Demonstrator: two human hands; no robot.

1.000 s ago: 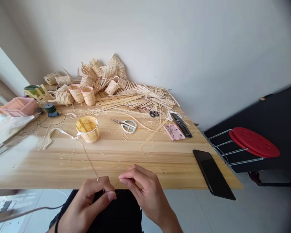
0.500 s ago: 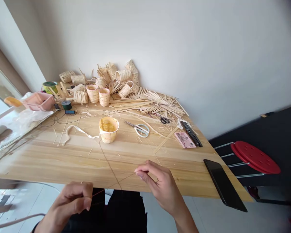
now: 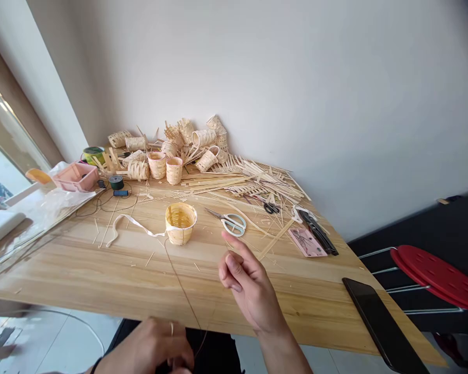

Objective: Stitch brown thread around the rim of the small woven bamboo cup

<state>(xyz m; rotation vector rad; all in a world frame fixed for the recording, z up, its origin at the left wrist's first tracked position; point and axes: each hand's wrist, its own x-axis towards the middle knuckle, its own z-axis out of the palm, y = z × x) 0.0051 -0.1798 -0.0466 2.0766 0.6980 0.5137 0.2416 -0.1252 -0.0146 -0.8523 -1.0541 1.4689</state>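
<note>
Right hand (image 3: pixel 249 293) raised above the wooden counter (image 3: pixel 81 259), fingers loosely parted, holding nothing. Left hand (image 3: pixel 148 349) curled at the counter's near edge; whether it grips the thin cord (image 3: pixel 183 288) cannot be told. The cord descends from a small woven bamboo basket (image 3: pixel 179 223), upright on the counter near white-handled scissors (image 3: pixel 233 225).

My left hand (image 3: pixel 150 348), blurred below the tabletop's near edge, curls beside a thin brown strand (image 3: pixel 182 288) that runs up across the wood to a small woven bamboo basket (image 3: pixel 180 223), upright mid-table, a white strip (image 3: pixel 134 227) trailing from its rim. My right hand (image 3: pixel 249 296) hangs open above the tabletop, apart from both.
</note>
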